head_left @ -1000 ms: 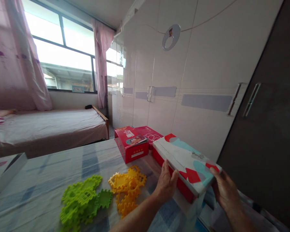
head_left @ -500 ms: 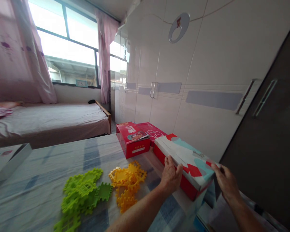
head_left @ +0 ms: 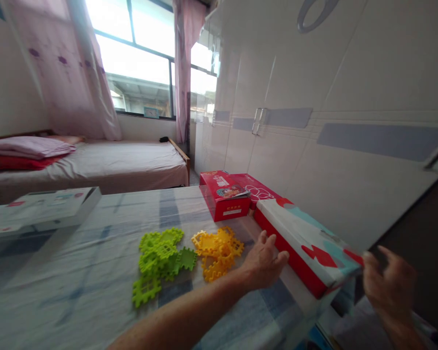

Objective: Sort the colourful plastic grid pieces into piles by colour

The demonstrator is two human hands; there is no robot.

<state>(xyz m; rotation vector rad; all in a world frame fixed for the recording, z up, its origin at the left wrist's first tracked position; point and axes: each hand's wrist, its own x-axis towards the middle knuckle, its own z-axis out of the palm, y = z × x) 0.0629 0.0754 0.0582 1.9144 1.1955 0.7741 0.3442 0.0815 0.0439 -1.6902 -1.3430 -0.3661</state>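
Note:
A long box (head_left: 295, 257) with red sides and a white, pale-blue and red lid lies at the table's right edge. In front of its long red side is my left hand (head_left: 264, 262), palm down with fingers spread; whether it touches the box I cannot tell. My right hand (head_left: 389, 284), slightly blurred, hovers by the box's right corner, thumb and fingers apart, holding nothing. Left of my left hand lie a pile of yellow notched plastic building pieces (head_left: 219, 250) and a pile of green ones (head_left: 162, 257).
Red boxes (head_left: 224, 197) stand behind the yellow pieces. At the left is an open white box (head_left: 69, 209) on the checked tablecloth (head_left: 105, 277). A white wardrobe (head_left: 336, 184) runs along the right, and a bed (head_left: 138, 160) stands under the window.
The view has swung left. Both hands have come away from the box's edges: the left back toward me, the right off the corner to the right. The box looks unmoved on the table.

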